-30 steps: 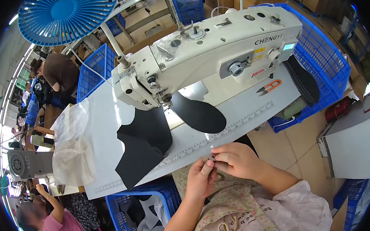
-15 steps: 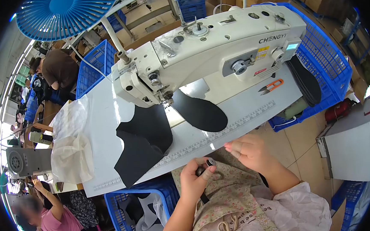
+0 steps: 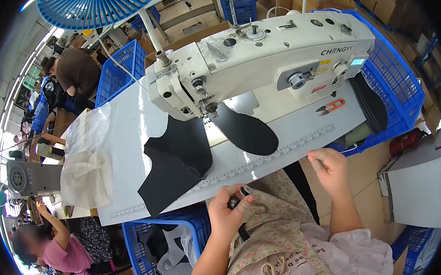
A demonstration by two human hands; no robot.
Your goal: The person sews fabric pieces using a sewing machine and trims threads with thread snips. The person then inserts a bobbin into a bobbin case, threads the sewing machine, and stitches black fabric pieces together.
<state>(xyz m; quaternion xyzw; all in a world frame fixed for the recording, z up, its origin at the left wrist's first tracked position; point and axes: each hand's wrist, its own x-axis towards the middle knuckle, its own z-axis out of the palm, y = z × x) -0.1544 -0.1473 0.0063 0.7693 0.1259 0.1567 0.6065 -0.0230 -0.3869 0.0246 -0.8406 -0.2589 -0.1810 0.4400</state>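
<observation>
My left hand is closed on a small round bobbin-like metal piece, held near the table's front edge. To the right, my right hand is pinched, and what is between its fingertips is too small to make out. Behind both hands stands the white sewing machine. Flat black pieces lie at its needle: an angular one on the left and a rounded one on the right. Orange-handled snips rest on the machine bed's right side.
A blue crate with cut pieces sits below the table's front edge. Another blue crate stands at the right, with stacked black pieces. Crumpled translucent plastic lies at the left. Two people are at the far left.
My hands were together at first. My right hand has moved away to the right and up, and the round piece in my left hand has come into view. The camera view has shifted slightly.
</observation>
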